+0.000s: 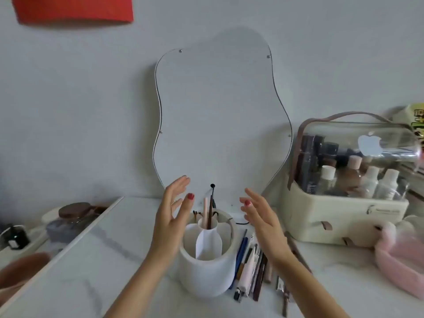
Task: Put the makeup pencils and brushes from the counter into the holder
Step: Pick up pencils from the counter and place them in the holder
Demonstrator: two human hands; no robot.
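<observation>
A white round holder [207, 275] with inner compartments stands on the marble counter [96, 260], in the middle. A few brushes and a pale pink pencil [205, 211] stand in its back compartments. Several makeup pencils and brushes [250, 268] lie side by side on the counter just right of the holder. My left hand [171, 222] hovers open at the holder's left, fingers spread, holding nothing. My right hand [263, 222] hovers open above the lying pencils, to the holder's right, also empty.
A wavy-edged mirror [218, 106] leans on the wall behind the holder. A cream cosmetics case [348, 180] with a clear lid stands at the right, a pink fluffy thing [401, 255] in front of it. A second mirror [46, 235] lies at the left.
</observation>
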